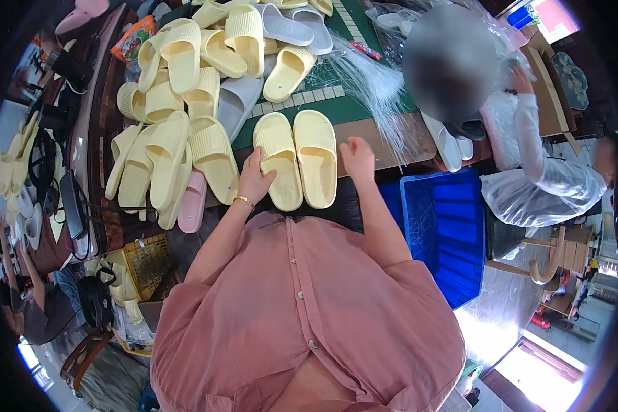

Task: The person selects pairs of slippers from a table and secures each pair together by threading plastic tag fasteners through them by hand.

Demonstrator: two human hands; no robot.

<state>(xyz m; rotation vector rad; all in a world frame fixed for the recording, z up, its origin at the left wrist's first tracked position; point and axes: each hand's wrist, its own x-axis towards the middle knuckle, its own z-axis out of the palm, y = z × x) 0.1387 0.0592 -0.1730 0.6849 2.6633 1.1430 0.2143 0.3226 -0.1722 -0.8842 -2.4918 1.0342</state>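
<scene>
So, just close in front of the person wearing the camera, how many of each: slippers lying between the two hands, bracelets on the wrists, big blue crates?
Pale yellow slippers: 2
Gold-coloured bracelet: 1
Big blue crate: 1
Total: 4

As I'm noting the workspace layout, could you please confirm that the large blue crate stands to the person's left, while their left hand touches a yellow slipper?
Not quite: the large blue crate stands to the person's right, as the head view shows. Their left hand does touch a yellow slipper.
</scene>
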